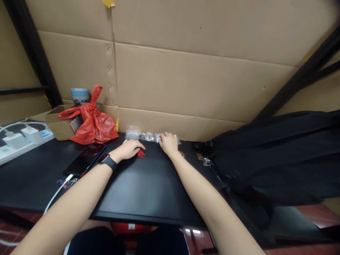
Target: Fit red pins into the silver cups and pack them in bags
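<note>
Both hands open; red clip [140, 153] touches left hand [129, 149]; right hand [168, 143] covers clear bags [140, 135].

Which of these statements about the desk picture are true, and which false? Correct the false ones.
1. A small red item lies at the fingertips of the left hand. True.
2. The right hand rests on clear plastic packets. True.
3. The red plastic bag lies to the right of both hands. False: it lies to their left, by a cardboard box.
4. The black watch is on the right wrist. False: it is on the left wrist.
</note>
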`<action>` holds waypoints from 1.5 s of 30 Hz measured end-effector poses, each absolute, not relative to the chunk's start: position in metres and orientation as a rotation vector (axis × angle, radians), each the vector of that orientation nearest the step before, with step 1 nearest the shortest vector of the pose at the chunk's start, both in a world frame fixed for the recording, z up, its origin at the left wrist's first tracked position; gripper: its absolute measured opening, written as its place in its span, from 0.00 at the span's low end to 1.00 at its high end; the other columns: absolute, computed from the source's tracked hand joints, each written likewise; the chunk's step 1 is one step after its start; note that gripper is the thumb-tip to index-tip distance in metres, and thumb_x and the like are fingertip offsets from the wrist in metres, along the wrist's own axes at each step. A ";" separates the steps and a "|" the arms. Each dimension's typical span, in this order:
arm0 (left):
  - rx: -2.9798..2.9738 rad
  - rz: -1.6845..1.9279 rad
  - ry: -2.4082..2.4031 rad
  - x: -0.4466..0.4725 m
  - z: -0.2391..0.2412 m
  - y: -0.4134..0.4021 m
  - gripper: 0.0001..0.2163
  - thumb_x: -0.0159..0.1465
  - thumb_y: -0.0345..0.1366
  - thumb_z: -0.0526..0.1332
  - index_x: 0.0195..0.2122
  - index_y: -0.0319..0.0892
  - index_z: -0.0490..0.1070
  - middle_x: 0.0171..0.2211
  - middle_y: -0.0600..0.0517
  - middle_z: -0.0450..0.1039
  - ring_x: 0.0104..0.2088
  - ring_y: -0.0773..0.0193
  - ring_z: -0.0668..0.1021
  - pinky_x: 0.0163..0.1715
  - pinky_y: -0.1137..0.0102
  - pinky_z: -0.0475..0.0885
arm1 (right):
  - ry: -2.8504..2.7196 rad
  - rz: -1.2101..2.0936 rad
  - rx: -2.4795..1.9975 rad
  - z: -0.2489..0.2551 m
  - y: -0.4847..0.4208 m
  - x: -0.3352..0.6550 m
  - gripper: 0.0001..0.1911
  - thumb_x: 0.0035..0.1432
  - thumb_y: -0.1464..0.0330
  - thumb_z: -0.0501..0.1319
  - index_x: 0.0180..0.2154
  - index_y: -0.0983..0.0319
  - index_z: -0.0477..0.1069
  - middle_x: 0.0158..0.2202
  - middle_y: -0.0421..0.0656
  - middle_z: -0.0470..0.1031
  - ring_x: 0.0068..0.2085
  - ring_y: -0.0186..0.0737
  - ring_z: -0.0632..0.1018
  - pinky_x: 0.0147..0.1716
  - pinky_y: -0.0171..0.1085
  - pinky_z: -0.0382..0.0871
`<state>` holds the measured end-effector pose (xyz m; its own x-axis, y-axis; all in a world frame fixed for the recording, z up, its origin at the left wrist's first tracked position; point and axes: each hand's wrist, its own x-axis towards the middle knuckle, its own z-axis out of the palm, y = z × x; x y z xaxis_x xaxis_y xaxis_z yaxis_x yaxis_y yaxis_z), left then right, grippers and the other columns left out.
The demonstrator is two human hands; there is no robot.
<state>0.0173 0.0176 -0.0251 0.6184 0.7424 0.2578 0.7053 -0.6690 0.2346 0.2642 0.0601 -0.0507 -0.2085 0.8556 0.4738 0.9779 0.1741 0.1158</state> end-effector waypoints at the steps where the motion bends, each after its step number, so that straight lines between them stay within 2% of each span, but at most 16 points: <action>1: 2.738 0.491 1.183 0.016 -0.025 0.018 0.15 0.67 0.31 0.53 0.47 0.50 0.77 0.48 0.53 0.78 0.50 0.61 0.77 0.49 0.68 0.67 | -2.173 -0.569 -1.743 -0.048 0.057 0.264 0.13 0.67 0.65 0.52 0.48 0.61 0.71 0.48 0.52 0.74 0.50 0.52 0.71 0.47 0.46 0.56; 5: 2.756 0.475 1.099 0.013 -0.022 0.019 0.15 0.66 0.30 0.54 0.48 0.49 0.77 0.48 0.53 0.78 0.48 0.63 0.78 0.49 0.72 0.68 | -2.190 -0.483 -1.747 -0.032 0.043 0.274 0.17 0.65 0.65 0.54 0.54 0.61 0.69 0.51 0.53 0.72 0.51 0.52 0.71 0.48 0.45 0.60; 10: 2.760 0.400 0.994 0.010 -0.015 0.015 0.18 0.60 0.24 0.57 0.46 0.49 0.78 0.44 0.55 0.79 0.45 0.65 0.79 0.49 0.75 0.68 | -2.197 -0.202 -1.874 -0.017 0.021 0.310 0.19 0.62 0.63 0.57 0.53 0.61 0.70 0.52 0.52 0.71 0.51 0.52 0.74 0.44 0.42 0.67; 14: 2.766 0.363 1.035 0.011 -0.013 0.012 0.14 0.61 0.29 0.62 0.46 0.49 0.78 0.43 0.54 0.79 0.42 0.65 0.80 0.46 0.75 0.70 | -2.287 0.088 -1.791 -0.024 0.010 0.338 0.24 0.56 0.59 0.65 0.53 0.60 0.71 0.53 0.52 0.72 0.51 0.49 0.76 0.48 0.41 0.68; 18: 2.802 0.352 1.086 0.012 -0.015 0.013 0.11 0.59 0.32 0.64 0.43 0.49 0.79 0.42 0.53 0.79 0.41 0.64 0.79 0.44 0.75 0.69 | -2.304 0.325 -1.711 -0.029 0.015 0.351 0.21 0.52 0.67 0.68 0.49 0.63 0.74 0.46 0.49 0.78 0.46 0.44 0.79 0.47 0.37 0.69; 24: 2.815 0.496 1.141 0.014 -0.019 0.016 0.05 0.59 0.36 0.66 0.35 0.51 0.81 0.38 0.53 0.79 0.42 0.61 0.78 0.43 0.70 0.66 | -2.264 0.298 -1.754 -0.027 0.017 0.357 0.16 0.48 0.67 0.69 0.42 0.62 0.77 0.37 0.45 0.80 0.36 0.41 0.79 0.37 0.35 0.70; 28: 2.804 0.539 1.096 0.018 -0.019 0.015 0.04 0.58 0.36 0.66 0.33 0.51 0.81 0.38 0.53 0.78 0.41 0.61 0.77 0.42 0.70 0.65 | -2.255 0.336 -1.692 -0.024 0.011 0.350 0.14 0.46 0.67 0.69 0.38 0.61 0.77 0.34 0.42 0.80 0.34 0.39 0.79 0.35 0.34 0.69; 41: 2.820 0.510 1.065 0.033 -0.016 0.004 0.02 0.58 0.33 0.66 0.30 0.47 0.79 0.39 0.53 0.78 0.42 0.60 0.77 0.45 0.68 0.64 | -2.175 0.530 -1.403 -0.013 -0.004 0.322 0.17 0.49 0.65 0.69 0.42 0.62 0.75 0.37 0.43 0.78 0.28 0.33 0.77 0.32 0.32 0.70; 45: 2.820 0.547 1.048 0.035 -0.012 0.000 0.02 0.58 0.33 0.66 0.28 0.46 0.77 0.37 0.52 0.78 0.42 0.60 0.77 0.46 0.68 0.65 | -2.243 0.500 -1.271 -0.012 -0.010 0.305 0.18 0.49 0.65 0.70 0.43 0.61 0.75 0.39 0.43 0.78 0.31 0.33 0.76 0.34 0.34 0.70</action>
